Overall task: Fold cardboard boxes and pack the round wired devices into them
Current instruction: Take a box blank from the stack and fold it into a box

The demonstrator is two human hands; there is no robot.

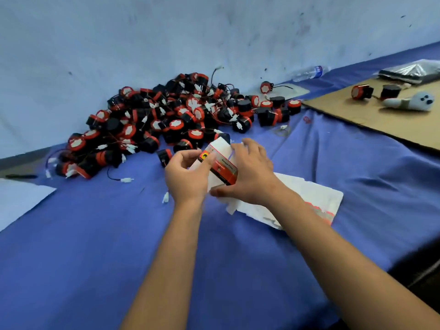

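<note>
**A:** Item one, nearest the camera?

**B:** Two bare forearms, reaching out over the blue-covered surface (71, 258). Left hand (184, 177): grip clamped on the cardboard box (220, 166), thumb on its printed face. Right hand (250, 172): fingers curled over the box's far side, thumb beneath, also clamped on it.

**A:** The box itself?

**B:** Red and black print, white flaps open at the far end, held tilted just above the surface, between both hands.

**A:** Stock beneath?

**B:** Stack of flat box blanks (309, 198), white with a red edge, lying under the right wrist.

**A:** The devices?

**B:** Heap of round wired devices (171, 115), black and red with white connectors, piled against the wall (142, 32) beyond the hands. Two more stood on a cardboard sheet (381, 120) at far right.

**A:** Sundries?

**B:** One seal-shaped toy (409, 102) on that sheet; one plastic bottle (309, 73) lying by the wall; a white sheet (19, 198) at left.
</note>
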